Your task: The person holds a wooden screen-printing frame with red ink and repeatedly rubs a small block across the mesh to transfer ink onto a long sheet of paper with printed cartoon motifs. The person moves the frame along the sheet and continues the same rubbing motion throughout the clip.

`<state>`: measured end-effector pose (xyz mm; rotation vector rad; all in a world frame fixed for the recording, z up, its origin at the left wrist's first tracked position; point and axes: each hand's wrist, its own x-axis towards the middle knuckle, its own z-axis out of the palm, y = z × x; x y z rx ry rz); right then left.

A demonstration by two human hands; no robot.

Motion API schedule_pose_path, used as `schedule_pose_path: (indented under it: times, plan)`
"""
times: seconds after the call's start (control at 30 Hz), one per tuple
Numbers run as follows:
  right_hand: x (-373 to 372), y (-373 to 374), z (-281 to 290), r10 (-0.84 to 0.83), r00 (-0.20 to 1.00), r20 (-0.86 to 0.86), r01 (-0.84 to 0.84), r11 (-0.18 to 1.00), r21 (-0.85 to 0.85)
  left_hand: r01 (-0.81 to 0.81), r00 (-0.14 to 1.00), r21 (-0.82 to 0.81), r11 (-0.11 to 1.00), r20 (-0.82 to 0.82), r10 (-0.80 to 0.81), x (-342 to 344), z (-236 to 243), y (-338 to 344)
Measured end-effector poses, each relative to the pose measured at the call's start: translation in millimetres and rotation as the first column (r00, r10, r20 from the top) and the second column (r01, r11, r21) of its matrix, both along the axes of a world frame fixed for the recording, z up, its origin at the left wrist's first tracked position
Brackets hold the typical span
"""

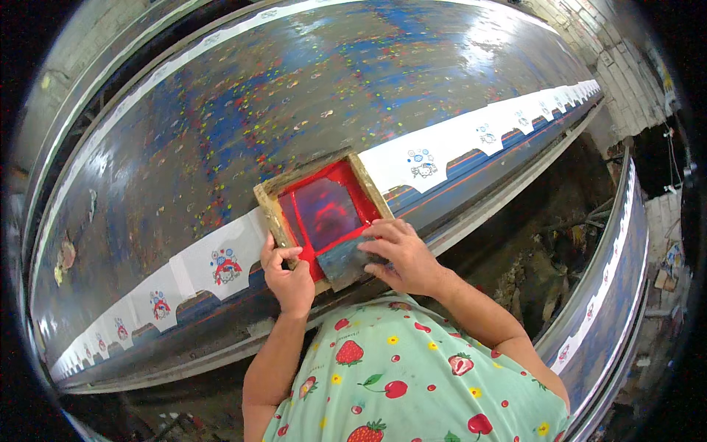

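Risks, left to right. On the left, the white pieces (188,272) lie along the near edge of the dark table (294,96) and carry pictures with red in them; red could smear there if the frame or a wrist dragged across a wet print. Whether they are wet cannot be told. In the middle, the wooden frame (274,219) sits at the near edge, over the row of pieces. A slip at either corner would put the red out of line with the outlines. Its mesh (324,210) is wet with red ink, pooled along the sides; too much ink, or uneven pressure on the grey blade (342,269) lying at the near side, could flood or starve a print. On the right, the white strip (412,144) shows blue and black pictures; a drip while the frame was lifted would spoil them.

Hands, left to right. The left hand (289,283) is mostly closed, thumb and bent fingers clamped on the frame's near left corner. The right hand (405,258) is half open, fingers curved and slightly spread, at the blade's right edge and the frame's near right side; whether it grips cannot be told. The hands are apart, the blade between them.
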<state>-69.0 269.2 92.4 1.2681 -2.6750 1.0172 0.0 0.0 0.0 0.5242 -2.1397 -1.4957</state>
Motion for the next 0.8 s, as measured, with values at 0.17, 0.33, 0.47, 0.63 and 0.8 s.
schedule_pose_path:
  times: [0.17, 0.33, 0.47, 0.63, 0.8]
  plan:
    - [-2.6, 30.9, -18.6, -0.299, 0.942, 0.152, 0.326, 0.922, -0.210, -0.023, 0.996, -0.139, 0.990, -0.093, 0.010, -6.2, 22.3, 14.5]
    - [-20.8, 84.1, -27.0, -0.282, 0.922, 0.265, 0.351, 0.896, -0.270, -0.009, 0.990, -0.033, 0.999, -0.144, 0.004, -30.9, 29.1, 67.6]
    - [-51.7, 141.2, -26.7, -0.290, 0.930, 0.224, 0.350, 0.885, -0.306, 0.012, 0.982, -0.021, 1.000, -0.186, -0.015, -71.4, 24.9, 123.9]
    - [-88.2, 207.5, -27.8, -0.291, 0.937, 0.193, 0.341, 0.882, -0.325, 0.009, 0.987, 0.012, 1.000, -0.158, -0.007, -109.5, 12.4, 188.0]
    - [-113.1, 252.0, -26.2, -0.224, 0.946, 0.235, 0.295, 0.897, -0.331, -0.019, 0.998, 0.161, 0.987, -0.060, 0.029, -126.5, 0.6, 223.7]
